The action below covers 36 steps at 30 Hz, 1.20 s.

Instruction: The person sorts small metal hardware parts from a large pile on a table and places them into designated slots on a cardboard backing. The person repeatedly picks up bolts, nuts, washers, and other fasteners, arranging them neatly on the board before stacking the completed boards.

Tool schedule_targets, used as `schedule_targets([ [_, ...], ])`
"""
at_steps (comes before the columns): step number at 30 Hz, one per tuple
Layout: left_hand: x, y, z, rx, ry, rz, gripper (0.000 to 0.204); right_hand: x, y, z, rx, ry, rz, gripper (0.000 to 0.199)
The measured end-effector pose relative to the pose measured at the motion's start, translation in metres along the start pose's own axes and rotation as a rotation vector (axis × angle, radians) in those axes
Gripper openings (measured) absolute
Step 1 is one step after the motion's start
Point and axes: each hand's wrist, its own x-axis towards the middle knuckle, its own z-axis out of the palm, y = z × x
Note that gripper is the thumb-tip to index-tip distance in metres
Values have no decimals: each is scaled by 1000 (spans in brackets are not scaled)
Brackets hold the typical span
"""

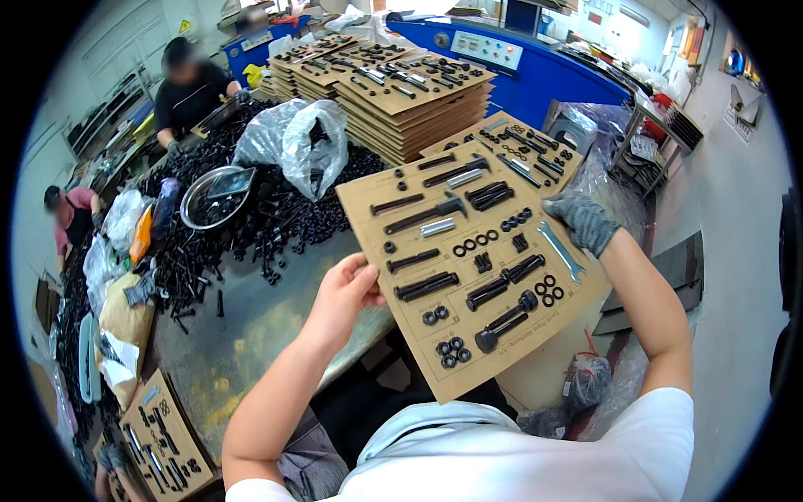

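Note:
A brown cardboard sheet (pixel 493 339), tilted in front of me, carries rows of black bolts (pixel 427 286), nuts (pixel 452 352), washers (pixel 549 290), two silver sleeves (pixel 437 227) and a silver wrench (pixel 561 252). My bare left hand (pixel 345 293) pinches its left edge, thumb on top and fingers mostly underneath. My right hand (pixel 583 220), in a grey knitted glove, is closed on the right edge beside the wrench's upper end; its thumb is partly hidden. The sheet is held above the table's right edge.
A tall stack of loaded cardboard sheets (pixel 418 125) stands ahead, with another sheet (pixel 502 138) right of it. Loose black bolts (pixel 284 222) heap across the table (pixel 251 309), around a metal bowl (pixel 196 209) and a plastic bag (pixel 314 146). Co-workers (pixel 188 92) are at the left; another's hands (pixel 110 456) show lower left.

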Motion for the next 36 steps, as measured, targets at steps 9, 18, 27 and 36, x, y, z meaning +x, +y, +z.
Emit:
schedule_targets([
  [9,179,50,55,197,-153,-57,37,-10,-2,-68,356,294,130,26],
  [18,401,47,107,649,-42,101,32,54,20,-89,525,540,89,27],
  [27,531,31,145,1566,-257,243,27,92,59,-82,692,637,74,23],
  [36,514,45,142,1003,-47,-2,33,93,41,-51,627,597,133,25],
])
